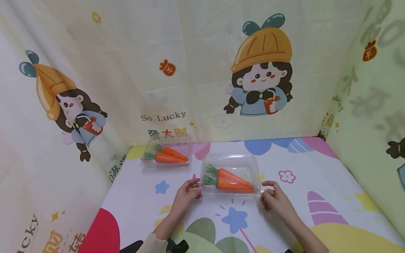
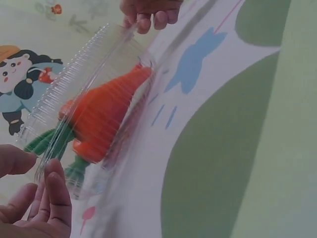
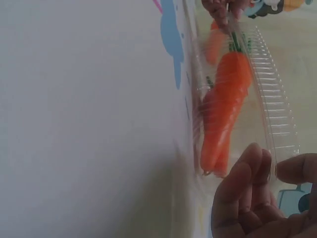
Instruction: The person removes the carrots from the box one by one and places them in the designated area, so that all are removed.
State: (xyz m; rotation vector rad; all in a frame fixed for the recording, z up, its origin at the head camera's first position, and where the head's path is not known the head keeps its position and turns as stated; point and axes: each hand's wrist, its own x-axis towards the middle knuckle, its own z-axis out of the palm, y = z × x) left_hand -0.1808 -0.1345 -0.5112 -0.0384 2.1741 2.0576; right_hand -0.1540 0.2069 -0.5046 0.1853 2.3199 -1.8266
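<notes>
Hands: two; one left hand, one right hand.
Clear boxes: two; one near box, one far box.
Carrots in near box: two, each with one green top.
Carrots in far box: two, likewise one green top apiece.
Carrots, both boxes: four.
Printed girls, head view: two nearly whole, plus part of one at right edge.
Red pouches, walls, head view: two.
"So Lucky" lettering: one complete.
Orange ring, wall: one.
Blue stars, tabletop: two.
Pink-outlined flower, tabletop: one.
Purple striped horn: one.
</notes>
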